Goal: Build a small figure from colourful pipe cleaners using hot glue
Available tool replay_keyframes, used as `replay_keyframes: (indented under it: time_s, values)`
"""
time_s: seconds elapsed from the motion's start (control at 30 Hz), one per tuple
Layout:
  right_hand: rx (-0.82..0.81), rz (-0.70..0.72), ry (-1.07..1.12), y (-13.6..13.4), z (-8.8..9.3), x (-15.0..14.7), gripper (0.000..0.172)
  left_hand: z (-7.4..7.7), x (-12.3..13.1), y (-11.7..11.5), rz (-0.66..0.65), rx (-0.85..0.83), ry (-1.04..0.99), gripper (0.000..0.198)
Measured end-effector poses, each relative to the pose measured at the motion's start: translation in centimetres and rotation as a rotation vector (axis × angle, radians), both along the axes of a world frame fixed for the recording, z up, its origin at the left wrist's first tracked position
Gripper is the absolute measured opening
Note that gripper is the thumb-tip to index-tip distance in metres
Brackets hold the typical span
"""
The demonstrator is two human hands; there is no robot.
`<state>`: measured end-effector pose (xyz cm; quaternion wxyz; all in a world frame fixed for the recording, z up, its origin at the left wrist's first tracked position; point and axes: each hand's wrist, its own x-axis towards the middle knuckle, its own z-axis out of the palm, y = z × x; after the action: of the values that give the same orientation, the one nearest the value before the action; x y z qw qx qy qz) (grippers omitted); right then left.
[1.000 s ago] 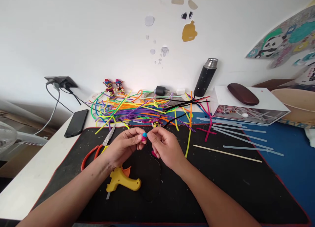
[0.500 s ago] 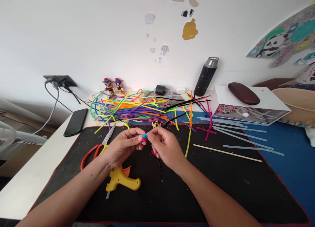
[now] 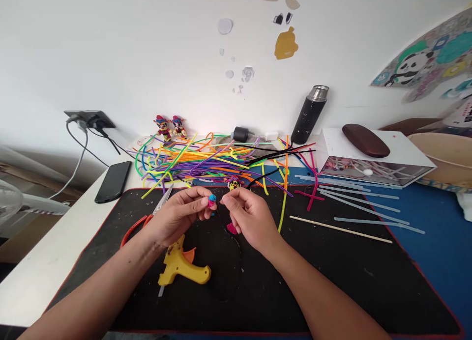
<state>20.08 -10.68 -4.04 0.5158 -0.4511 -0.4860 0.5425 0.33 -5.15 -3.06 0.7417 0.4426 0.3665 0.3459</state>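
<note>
**Both hands pinched, fingertips facing across a small gap**

The left hand [image 3: 173, 221] is turned palm inward. Its thumb and forefinger [image 3: 201, 203] are pressed together at the tips, and the other fingers curl loosely beneath them. The right hand [image 3: 253, 221] mirrors it, with thumb and forefinger [image 3: 227, 203] meeting in a pinch and the remaining fingers folded under toward the palm. The two sets of fingertips point at each other, near but not touching, at about the same height. Each wrist sits behind and below its own fingers, slightly bent. The bare forearms run back from the wrists and spread apart in a V, with the fingertips at its point.
</note>
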Motion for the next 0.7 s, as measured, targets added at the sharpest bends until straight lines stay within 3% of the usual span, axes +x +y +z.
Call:
replay_keyframes:
  time_s: [0.13,0.27,0.4,0.57,0.7]
  values:
    - [0.006,-0.065,0.008,0.2,0.3,0.5,0.04,0.4,-1.1,0.7,0.041,0.134,0.131,0.03]
    - [0.003,-0.104,0.004,0.3,0.4,0.7,0.04,0.0,-1.4,1.2,-0.044,0.284,0.348,0.027]
    - [0.003,-0.124,-0.012,0.5,0.5,0.9,0.04,-0.8,-0.8,1.9,-0.13,0.457,0.507,0.025]
    - [-0.004,-0.125,-0.015,0.5,0.4,0.8,0.039,-1.0,0.0,3.3,-0.074,0.708,0.716,0.018]
    - [-0.017,-0.11,-0.023,0.4,0.4,0.7,0.042,-1.8,0.7,4.3,-0.115,0.844,0.839,0.014]
